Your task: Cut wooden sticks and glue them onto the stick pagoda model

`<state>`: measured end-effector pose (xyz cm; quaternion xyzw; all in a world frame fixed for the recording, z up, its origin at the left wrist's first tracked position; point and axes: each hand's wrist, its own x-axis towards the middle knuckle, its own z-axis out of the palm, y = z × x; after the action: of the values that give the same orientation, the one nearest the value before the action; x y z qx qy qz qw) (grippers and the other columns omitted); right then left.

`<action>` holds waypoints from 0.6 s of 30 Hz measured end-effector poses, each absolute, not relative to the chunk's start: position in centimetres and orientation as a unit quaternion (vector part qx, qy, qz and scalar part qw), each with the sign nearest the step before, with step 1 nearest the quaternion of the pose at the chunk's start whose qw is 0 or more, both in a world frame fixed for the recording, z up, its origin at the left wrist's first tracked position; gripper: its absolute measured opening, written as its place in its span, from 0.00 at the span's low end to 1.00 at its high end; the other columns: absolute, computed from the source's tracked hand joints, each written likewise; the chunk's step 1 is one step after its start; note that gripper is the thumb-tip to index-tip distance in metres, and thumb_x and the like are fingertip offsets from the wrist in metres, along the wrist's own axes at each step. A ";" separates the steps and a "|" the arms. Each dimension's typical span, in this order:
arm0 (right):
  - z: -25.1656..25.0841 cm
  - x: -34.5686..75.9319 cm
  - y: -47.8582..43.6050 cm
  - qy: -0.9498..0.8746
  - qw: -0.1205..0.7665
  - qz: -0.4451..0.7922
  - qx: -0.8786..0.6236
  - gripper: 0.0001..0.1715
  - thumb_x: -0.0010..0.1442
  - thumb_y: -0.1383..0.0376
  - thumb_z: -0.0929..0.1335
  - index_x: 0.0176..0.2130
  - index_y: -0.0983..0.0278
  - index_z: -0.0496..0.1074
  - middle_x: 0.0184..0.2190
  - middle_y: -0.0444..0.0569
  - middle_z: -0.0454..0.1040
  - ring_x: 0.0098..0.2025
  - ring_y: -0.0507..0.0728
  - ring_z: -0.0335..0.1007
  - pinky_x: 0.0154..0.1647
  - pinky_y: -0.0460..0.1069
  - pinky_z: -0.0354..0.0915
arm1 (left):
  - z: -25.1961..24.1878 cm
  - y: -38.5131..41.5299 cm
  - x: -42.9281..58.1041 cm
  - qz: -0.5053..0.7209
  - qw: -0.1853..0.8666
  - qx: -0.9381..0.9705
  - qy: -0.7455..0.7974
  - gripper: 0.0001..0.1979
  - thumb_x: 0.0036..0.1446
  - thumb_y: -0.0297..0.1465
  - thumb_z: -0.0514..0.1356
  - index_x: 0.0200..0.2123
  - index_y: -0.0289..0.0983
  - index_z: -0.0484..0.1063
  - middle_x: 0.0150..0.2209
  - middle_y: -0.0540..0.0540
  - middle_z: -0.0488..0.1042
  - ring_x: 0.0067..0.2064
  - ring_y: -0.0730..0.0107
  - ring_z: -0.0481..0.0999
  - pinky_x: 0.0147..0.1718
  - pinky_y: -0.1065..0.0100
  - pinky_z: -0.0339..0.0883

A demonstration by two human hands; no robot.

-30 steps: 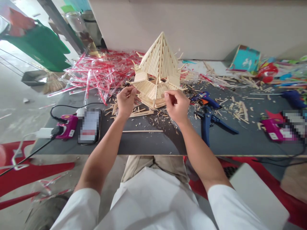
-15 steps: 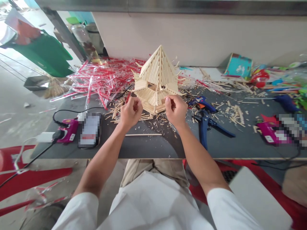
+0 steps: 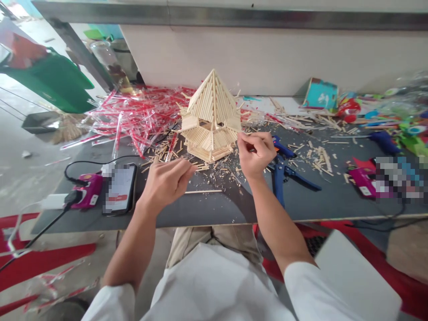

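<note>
A small pavilion-like model made of thin wooden sticks (image 3: 214,104), with a pointed roof and flared lower eaves, stands on the grey table. Close to the table's front edge is my left hand (image 3: 167,180), back upward and fingers folded together; whatever they hold is hidden. Just beyond its fingertips lies a single long thin stick (image 3: 205,191). Beside the model's right eave, my right hand (image 3: 257,154) is closed in a pinch. Its fingertips come near the eave's corner; I cannot tell whether they touch it or hold something small.
Red-and-clear plastic wrappers (image 3: 133,118) pile up at the back left. Stick offcuts (image 3: 323,160) litter the table (image 3: 214,214). A blue cutter (image 3: 287,176) and a blue glue gun (image 3: 282,148) lie right of my right hand. A phone (image 3: 120,189) and purple power strip (image 3: 88,189) sit left.
My left hand has drawn back toward me, away from the model, and turned back upward. My right hand has shifted right. More of the model's base shows; the whole view has shifted slightly.
</note>
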<state>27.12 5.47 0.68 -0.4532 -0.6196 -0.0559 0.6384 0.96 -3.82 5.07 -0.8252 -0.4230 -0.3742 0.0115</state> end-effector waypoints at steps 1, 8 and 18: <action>0.7 27.1 5.5 -0.622 0.634 -0.057 -0.457 0.09 0.68 0.57 0.71 0.36 0.57 0.76 0.33 0.47 0.70 0.31 0.53 0.67 0.29 0.52 0.65 | 4.7 -3.9 1.0 -0.354 -0.009 -0.833 -0.426 0.10 0.68 0.25 0.57 0.41 0.39 0.79 0.33 0.49 0.83 0.31 0.73 0.81 0.30 0.71 0.69; 0.6 28.6 6.5 -0.598 0.625 -0.070 -0.497 0.18 0.68 0.52 0.71 0.32 0.58 0.65 0.31 0.44 0.66 0.31 0.52 0.63 0.34 0.52 0.67 | 2.5 -1.9 2.9 -0.181 -0.060 -0.840 -0.508 0.10 0.71 0.35 0.58 0.43 0.41 0.80 0.41 0.47 0.85 0.37 0.66 0.84 0.35 0.67 0.71; -0.3 32.1 9.1 -0.535 0.593 0.050 -0.600 0.17 0.70 0.50 0.68 0.40 0.60 0.71 0.34 0.51 0.76 0.35 0.59 0.75 0.41 0.57 0.72 | 2.1 1.4 4.7 -0.082 -0.076 -0.829 -0.548 0.10 0.62 0.24 0.58 0.42 0.37 0.79 0.34 0.41 0.84 0.32 0.58 0.82 0.29 0.65 0.66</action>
<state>32.13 9.11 -0.31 -0.6004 -0.5347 0.0496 0.5926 4.67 1.39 2.15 -0.8289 -0.5480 -0.0824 -0.0762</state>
